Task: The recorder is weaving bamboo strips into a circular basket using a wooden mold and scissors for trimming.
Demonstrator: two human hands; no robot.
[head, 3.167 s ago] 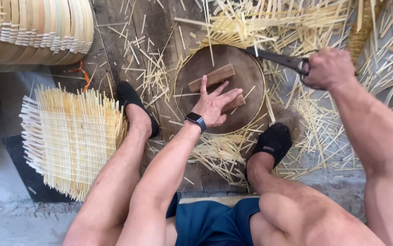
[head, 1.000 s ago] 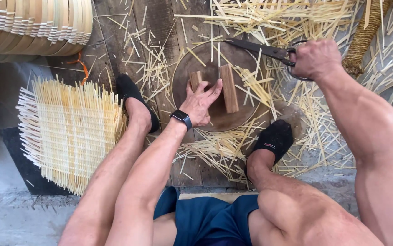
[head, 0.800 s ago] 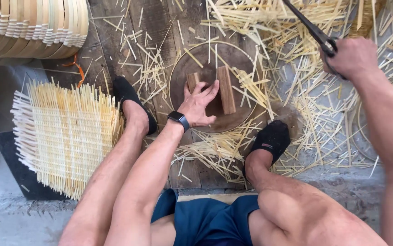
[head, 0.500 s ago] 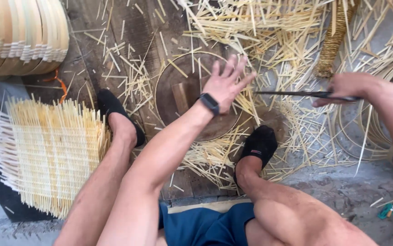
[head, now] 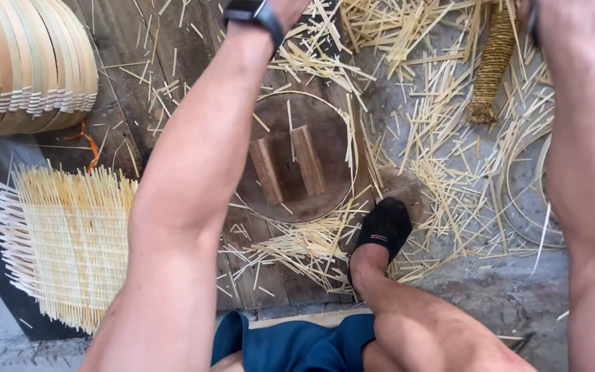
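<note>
**Both arms raised over the chopping block**

Both forearms reach to the top edge of the frame. The left hand [head: 290, 5] is almost wholly cut off there; only the wrist with a dark watch [head: 252, 12] shows, so whether it is open or closed cannot be told. The right hand [head: 566, 17] at upper right is partly cut off too; something dark shows at its edge, but its grip cannot be told.

In the middle lies a round wooden block [head: 325, 196] with two short wood pieces [head: 287, 165] lying side by side on it. Bamboo slivers [head: 442, 138] litter the floor around. A woven mat [head: 66, 244] lies lower left, stacked baskets [head: 25, 62] upper left.
</note>
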